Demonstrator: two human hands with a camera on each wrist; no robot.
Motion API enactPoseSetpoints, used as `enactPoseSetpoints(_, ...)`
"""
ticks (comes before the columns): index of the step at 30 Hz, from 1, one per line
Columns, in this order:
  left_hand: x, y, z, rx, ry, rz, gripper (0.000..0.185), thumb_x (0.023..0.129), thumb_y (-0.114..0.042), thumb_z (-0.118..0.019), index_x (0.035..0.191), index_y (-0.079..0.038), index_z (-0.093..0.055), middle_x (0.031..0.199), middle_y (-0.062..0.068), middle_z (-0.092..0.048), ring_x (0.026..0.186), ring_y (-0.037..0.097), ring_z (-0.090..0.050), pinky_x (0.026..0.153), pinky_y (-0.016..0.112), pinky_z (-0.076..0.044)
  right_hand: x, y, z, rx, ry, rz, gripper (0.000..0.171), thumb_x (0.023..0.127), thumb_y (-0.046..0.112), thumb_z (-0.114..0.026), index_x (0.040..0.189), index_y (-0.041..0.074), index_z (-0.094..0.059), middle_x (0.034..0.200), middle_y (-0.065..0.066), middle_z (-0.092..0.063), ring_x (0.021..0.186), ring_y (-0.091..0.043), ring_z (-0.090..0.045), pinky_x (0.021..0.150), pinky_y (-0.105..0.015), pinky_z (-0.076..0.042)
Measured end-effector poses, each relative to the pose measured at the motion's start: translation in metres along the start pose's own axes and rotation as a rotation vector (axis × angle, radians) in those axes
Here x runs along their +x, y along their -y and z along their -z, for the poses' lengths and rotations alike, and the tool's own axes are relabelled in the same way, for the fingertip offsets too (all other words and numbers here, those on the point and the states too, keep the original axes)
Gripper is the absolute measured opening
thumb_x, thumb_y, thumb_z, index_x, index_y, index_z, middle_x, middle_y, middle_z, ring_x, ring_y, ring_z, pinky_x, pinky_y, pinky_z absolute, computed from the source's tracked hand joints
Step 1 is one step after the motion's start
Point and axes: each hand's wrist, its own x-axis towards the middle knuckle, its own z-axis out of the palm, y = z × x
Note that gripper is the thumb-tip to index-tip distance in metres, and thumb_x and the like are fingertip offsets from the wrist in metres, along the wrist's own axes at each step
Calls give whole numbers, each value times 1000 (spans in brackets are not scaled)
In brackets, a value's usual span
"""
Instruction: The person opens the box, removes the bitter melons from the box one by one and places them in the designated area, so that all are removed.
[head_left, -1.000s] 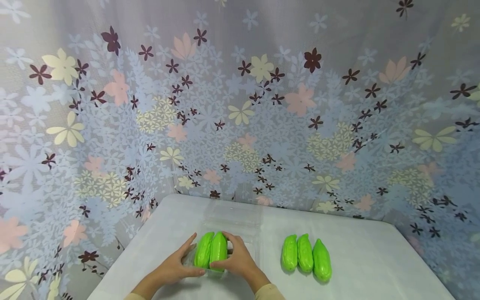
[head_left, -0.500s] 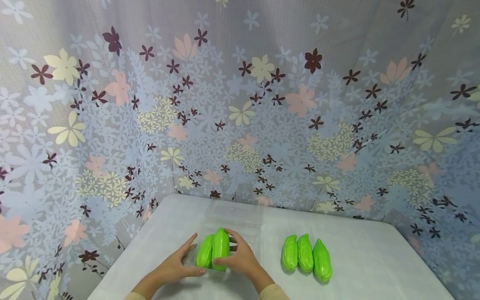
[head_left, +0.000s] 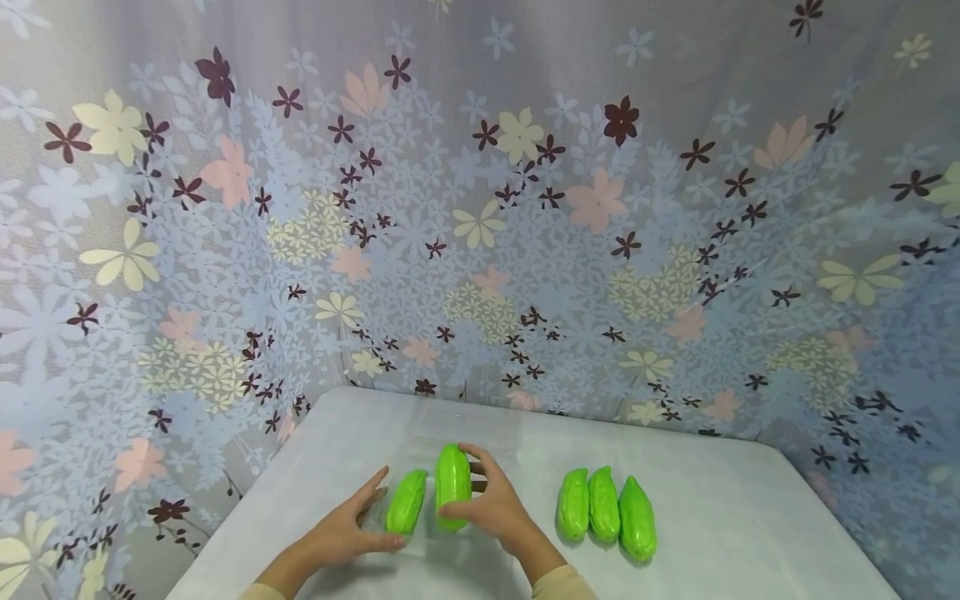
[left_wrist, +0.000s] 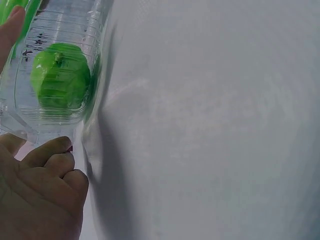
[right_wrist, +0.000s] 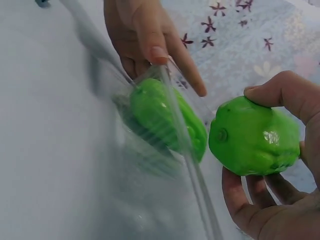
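My right hand [head_left: 495, 504] grips a glossy, ridged green gourd-like vegetable [head_left: 452, 475], raised above the right side of a clear plastic box [right_wrist: 196, 175]. In the right wrist view, thumb and fingers lie on opposite sides of this vegetable, apart from the one in the box. A second green vegetable [head_left: 406, 502] lies inside the box, toward its left side. My left hand [head_left: 341, 529] holds the box at its left, thumb at the near end. The left wrist view shows the vegetable through the ribbed transparent wall [left_wrist: 55, 117].
Several more green vegetables [head_left: 604, 506] lie side by side on the white-covered table [head_left: 720, 508], right of the box. The box's transparent lid [head_left: 465, 423] lies folded back behind it. A flowered curtain [head_left: 480, 250] hangs behind the table.
My right hand has lifted one green vegetable up and to the right, apart from the one beside it. My left hand has stayed at the box.
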Motion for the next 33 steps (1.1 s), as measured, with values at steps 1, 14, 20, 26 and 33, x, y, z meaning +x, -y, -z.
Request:
enactPoseSetpoints(1,0,0,0,-1,-1,-2,112,80,-36,-87,163,-13,-15,155,31,-33,142,51,-30,114,61,-27,-1,1,3,7,0,-6,94,72,9,-89,152,21,-43,141,-18,-49,117,-36,-55,82,-48,-59)
enactPoseSetpoints(14,0,4,0,-7,8,-18,113,80,-35,-87,163,-14,-14,155,31,-32,142,50,-30,115,60,-26,-12,-4,43,2,-51,-31,97,73,9,-89,155,17,-39,143,-22,-46,115,-35,-57,78,-45,-60)
enactPoseSetpoints(20,1,2,1,0,1,-3,112,80,-35,-87,163,-14,-15,155,30,-33,142,50,-30,115,61,-25,-16,-5,67,1,-113,-48,96,72,6,-89,154,18,-40,144,-23,-45,114,-36,-57,77,-45,-60)
enactPoseSetpoints(26,2,4,-1,1,-1,8,112,80,-37,-87,163,-15,-15,155,30,-33,142,50,-29,115,61,-25,-26,-11,100,-39,-191,-88,95,72,6,-89,153,20,-42,146,-24,-42,117,-39,-57,77,-45,-60)
enactPoseSetpoints(33,0,4,0,1,-2,4,111,81,-36,-86,163,-15,-15,155,31,-34,142,50,-30,115,61,-27,-37,-19,136,-109,-239,-111,94,74,8,-88,154,22,-41,148,-25,-42,119,-40,-56,81,-48,-58)
